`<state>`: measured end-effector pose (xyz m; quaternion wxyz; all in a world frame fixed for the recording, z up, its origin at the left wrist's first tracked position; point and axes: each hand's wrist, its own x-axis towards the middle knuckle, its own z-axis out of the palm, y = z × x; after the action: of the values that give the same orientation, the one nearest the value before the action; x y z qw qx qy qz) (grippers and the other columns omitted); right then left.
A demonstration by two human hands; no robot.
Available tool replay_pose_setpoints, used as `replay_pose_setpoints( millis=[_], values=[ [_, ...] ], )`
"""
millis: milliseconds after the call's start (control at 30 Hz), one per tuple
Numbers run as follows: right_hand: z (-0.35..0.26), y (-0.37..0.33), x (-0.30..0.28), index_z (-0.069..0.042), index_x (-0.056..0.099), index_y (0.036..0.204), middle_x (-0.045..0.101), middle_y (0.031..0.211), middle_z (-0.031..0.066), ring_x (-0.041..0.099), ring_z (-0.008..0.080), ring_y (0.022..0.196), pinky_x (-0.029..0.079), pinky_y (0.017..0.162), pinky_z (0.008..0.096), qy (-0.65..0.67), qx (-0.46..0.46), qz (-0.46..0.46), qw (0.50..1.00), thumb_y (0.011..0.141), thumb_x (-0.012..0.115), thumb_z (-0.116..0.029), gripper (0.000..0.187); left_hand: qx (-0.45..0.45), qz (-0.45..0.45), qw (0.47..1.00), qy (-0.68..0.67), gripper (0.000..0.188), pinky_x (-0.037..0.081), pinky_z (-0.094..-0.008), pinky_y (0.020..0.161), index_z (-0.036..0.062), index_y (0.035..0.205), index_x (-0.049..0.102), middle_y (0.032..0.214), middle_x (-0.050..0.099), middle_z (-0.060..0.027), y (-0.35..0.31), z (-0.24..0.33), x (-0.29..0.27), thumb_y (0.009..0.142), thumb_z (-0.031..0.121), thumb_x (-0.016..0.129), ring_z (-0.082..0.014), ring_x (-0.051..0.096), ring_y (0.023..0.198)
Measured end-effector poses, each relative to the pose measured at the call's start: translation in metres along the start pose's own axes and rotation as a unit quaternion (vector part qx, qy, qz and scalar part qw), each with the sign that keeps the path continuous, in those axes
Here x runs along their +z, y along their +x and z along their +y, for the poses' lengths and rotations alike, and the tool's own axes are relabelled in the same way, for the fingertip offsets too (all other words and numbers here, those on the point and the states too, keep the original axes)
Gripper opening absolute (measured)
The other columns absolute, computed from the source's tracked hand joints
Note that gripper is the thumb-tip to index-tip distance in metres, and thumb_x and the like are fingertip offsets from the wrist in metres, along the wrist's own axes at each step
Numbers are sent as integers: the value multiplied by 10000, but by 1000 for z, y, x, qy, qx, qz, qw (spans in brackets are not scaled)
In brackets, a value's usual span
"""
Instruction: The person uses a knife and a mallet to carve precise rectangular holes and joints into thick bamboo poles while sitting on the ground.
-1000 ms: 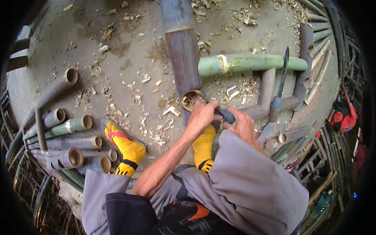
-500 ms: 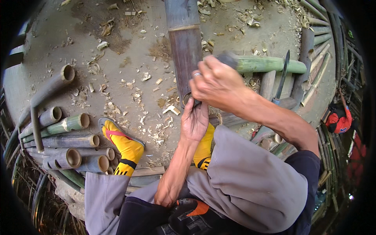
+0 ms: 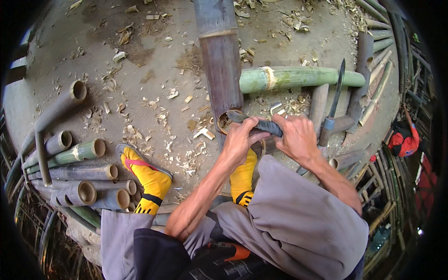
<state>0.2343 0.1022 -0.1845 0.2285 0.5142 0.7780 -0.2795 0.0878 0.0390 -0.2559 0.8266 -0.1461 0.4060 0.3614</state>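
Note:
A thick dark bamboo pole (image 3: 219, 70) runs from the top edge down to the middle, its hollow cut end facing me. A tool with a dark wrapped handle (image 3: 269, 127) lies across that opening; its working end sits at the rim, and its exact kind is hard to make out. Close to the rim, my left hand (image 3: 239, 142) is closed around the front part of the tool, thumb on top. My right hand (image 3: 298, 137) grips the back end of the handle, fingers folded.
A green bamboo pole (image 3: 308, 77) lies crosswise at the right, with a long-bladed knife (image 3: 337, 93) upright before it. Cut bamboo tubes (image 3: 79, 172) are stacked at the left. Shavings (image 3: 189, 158) litter the ground. A person in red (image 3: 403, 142) is at the far right.
My right hand has come down and right from above the pole, and the handle now lies nearly level. My left hand has turned from palm-up to closing on the tool.

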Motion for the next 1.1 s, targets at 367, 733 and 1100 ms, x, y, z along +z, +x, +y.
replay_pose_setpoints(
  millis=[367, 733, 1100],
  values=[
    [-43, 109, -32, -115, 663, 796, 632, 698, 30, 621, 195, 747, 446, 736, 338, -313, -382, 23, 869, 775, 599, -218, 122, 96, -131, 876, -455, 429, 339, -443, 1097, -13, 1286, 449, 1360, 458, -187, -1, -23, -13, 903, 144, 564, -237, 376, 1322],
    [-19, -21, -47, 27, 550, 1132, 586, 1036, 228, 564, 330, 1020, 425, 905, 443, 161, -119, 144, 969, 721, 682, -269, 524, 220, 52, 947, 227, 599, 506, -380, 789, -24, 1145, 477, 1002, 631, -141, -41, -12, 22, 662, 185, 763, -265, 631, 902],
    [-93, 40, 71, -57, 542, 1011, 634, 748, 119, 650, 281, 754, 485, 674, 394, -54, -536, -173, 825, 799, 561, -144, 230, 189, 205, 784, 555, 460, 516, -381, 603, -19, 940, 589, 705, 640, -181, -100, -58, -98, 626, 257, 781, -318, 662, 660]
  ],
)
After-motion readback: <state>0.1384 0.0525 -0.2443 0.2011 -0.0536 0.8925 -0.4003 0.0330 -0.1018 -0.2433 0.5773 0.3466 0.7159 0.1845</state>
